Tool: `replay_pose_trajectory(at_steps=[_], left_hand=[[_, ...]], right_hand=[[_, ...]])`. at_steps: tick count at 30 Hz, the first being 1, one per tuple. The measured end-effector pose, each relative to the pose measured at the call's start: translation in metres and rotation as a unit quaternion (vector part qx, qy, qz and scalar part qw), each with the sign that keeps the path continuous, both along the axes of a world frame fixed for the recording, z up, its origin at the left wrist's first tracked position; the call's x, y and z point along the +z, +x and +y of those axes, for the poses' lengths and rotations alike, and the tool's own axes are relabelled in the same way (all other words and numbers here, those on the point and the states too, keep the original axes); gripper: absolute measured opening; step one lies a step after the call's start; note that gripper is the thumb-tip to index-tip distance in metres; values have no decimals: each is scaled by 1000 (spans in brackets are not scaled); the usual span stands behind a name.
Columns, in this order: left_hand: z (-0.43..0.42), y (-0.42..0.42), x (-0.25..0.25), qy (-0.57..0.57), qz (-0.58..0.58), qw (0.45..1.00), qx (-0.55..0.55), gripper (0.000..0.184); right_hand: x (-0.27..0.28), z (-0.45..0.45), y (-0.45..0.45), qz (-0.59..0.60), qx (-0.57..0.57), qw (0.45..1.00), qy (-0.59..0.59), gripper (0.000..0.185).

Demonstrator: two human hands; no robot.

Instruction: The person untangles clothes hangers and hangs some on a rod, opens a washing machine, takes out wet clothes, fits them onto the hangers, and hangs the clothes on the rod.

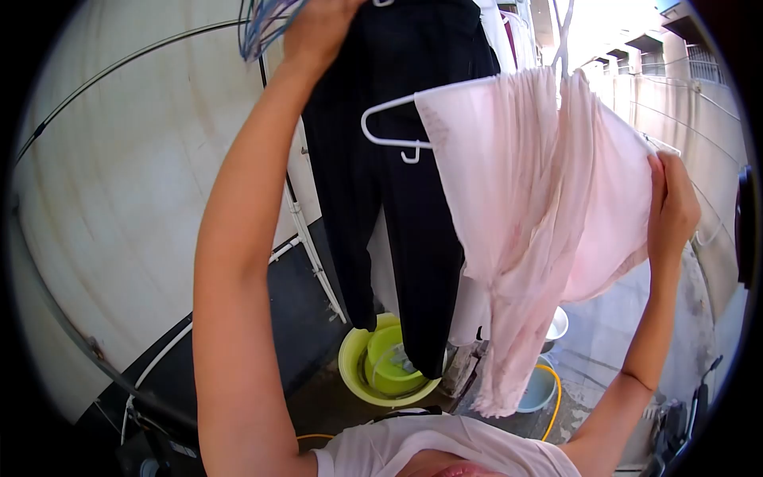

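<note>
A pale pink garment (528, 183), bunched and creased, hangs draped over a white plastic hanger (389, 143) in the middle of the head view. My right hand (674, 199) is closed on the garment's right edge. High up, my left hand (322, 32) reaches beside black trousers (397, 159) that hang behind the pink cloth. The top of the picture cuts off its fingers, so their grip is hidden. Just left of that hand is a bunch of thin blue hangers (262, 28).
Below the trousers stand a yellow-green basin (350, 370) and a smaller green basin (385, 385) inside it. A light blue basin (540, 389) and a yellow hose (559, 389) lie right of them. A pale wall (127, 159) rises on the left, with white pipes (310, 254).
</note>
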State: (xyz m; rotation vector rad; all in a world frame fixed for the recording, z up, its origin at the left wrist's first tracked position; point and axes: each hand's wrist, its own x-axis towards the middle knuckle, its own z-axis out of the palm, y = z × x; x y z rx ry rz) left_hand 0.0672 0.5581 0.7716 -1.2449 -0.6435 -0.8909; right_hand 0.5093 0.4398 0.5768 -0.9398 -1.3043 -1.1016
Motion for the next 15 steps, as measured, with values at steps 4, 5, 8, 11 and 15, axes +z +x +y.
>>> replay_pose_trajectory(at_steps=[4,5,8,11,15], left_hand=[[-47,-20,-2,25,-23,999,8,31],[-57,-22,-3,21,-32,999,-6,31],[-80,-34,-4,2,-65,997,-28,30],[-109,-36,-7,-5,-113,993,-21,30],[-134,-41,-8,16,-91,995,-25,28]], right_hand=[[27,15,-23,19,12,1000,-20,16],[36,18,-32,19,18,999,-30,18],[70,40,-58,16,31,999,-23,29],[115,53,-91,-12,27,999,-37,32],[179,114,-136,64,166,983,-36,31]])
